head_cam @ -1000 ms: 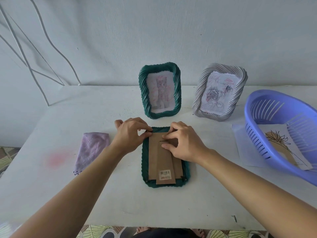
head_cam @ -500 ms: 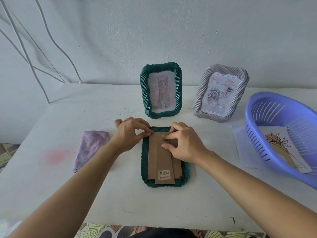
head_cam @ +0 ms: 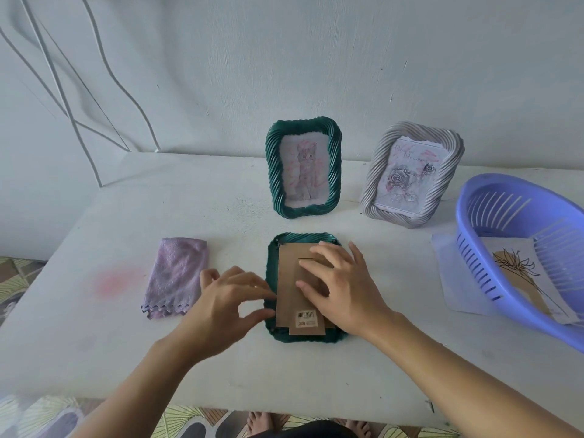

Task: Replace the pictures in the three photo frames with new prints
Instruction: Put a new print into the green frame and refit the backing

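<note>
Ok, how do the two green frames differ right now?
The far green frame stands upright, showing a cat drawing; the near green frame lies face down, cardboard back up. The left hand and right hand touch the near one; the far one is untouched. Both have green ribbed rims.

A dark green ribbed plastic photo frame lies face down at the table's middle, its brown cardboard back and barcode sticker uppermost. At its 12 o'clock, a matching green frame stands upright, showing a cat drawing. At 1 o'clock, a grey-white ribbed frame leans back, showing roses. At 3 o'clock, well apart, lies a flower line-art print.
</note>
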`<state>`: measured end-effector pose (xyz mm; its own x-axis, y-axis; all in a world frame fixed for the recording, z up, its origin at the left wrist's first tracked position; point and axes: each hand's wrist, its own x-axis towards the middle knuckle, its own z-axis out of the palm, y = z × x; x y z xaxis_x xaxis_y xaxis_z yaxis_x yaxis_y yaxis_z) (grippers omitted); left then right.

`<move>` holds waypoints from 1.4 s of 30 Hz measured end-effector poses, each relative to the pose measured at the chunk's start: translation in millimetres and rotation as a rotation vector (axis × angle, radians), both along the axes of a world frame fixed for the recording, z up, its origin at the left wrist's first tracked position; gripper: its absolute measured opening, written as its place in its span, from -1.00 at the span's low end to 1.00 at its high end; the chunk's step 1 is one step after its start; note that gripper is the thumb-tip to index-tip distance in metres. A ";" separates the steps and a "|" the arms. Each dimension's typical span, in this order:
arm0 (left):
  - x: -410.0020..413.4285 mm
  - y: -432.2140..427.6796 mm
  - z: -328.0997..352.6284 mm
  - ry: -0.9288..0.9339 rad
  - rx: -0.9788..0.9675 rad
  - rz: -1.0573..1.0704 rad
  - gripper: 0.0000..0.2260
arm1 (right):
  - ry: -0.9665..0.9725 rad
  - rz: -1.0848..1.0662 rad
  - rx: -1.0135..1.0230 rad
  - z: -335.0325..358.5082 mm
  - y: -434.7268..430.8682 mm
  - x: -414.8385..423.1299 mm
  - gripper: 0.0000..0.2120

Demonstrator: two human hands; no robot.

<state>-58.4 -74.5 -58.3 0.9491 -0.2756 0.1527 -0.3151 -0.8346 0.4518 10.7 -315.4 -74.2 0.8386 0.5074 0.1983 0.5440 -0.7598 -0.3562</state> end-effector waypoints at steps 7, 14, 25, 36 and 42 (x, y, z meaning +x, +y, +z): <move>-19.7 -5.0 -2.7 0.007 0.050 -0.001 -0.70 | 0.006 0.023 0.033 -8.1 0.4 -7.5 -0.62; -32.3 -21.5 -6.3 -0.067 0.040 0.133 -0.68 | 0.025 0.013 0.058 -11.1 1.1 -9.2 -0.62; -40.2 -26.1 -18.8 -0.079 -0.151 0.166 -0.79 | 0.089 0.009 0.116 -9.8 1.0 -9.9 -0.55; -34.6 -23.5 -17.5 -0.118 -0.138 0.005 -0.83 | 0.085 0.008 0.085 -7.3 2.1 -11.7 -0.41; -30.1 -21.7 -12.0 -0.065 -0.148 0.016 -0.90 | 0.088 0.003 0.084 -5.1 3.3 -13.5 -0.40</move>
